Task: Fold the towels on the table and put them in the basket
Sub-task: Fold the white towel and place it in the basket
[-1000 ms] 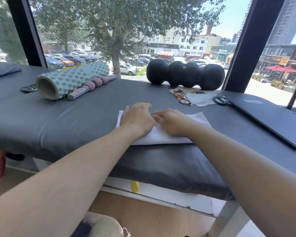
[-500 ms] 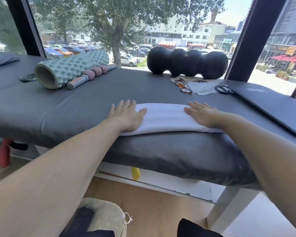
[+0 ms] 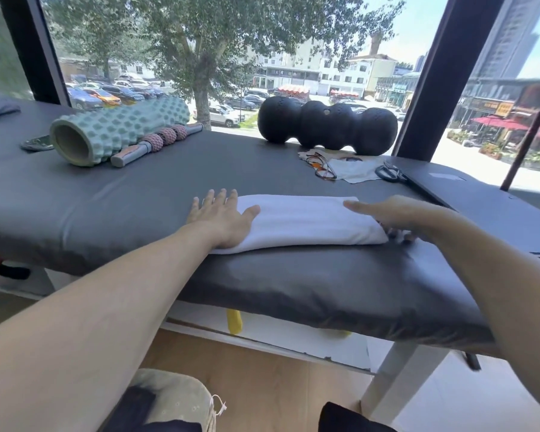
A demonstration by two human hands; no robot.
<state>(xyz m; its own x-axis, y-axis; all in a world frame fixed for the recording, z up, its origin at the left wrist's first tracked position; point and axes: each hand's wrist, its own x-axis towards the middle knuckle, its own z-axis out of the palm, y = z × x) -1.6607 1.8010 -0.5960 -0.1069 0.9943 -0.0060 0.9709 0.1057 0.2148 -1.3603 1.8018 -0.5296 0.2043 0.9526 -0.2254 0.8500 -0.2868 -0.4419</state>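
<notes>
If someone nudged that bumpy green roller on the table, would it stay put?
Probably not: the green foam roller is a cylinder lying on its side, so a sideways nudge would likely roll it. The massage stick lying against it might check it on that side. Its hollow core suggests it is light for its bulk.

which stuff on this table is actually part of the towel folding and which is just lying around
Part of the job:
white towel, folded into a long strip
left hand, flat on its left end
right hand, at its right end
No basket is in view.

Just lying about:
green foam roller
massage stick
black peanut roller
glasses
scissors
laptop
</notes>
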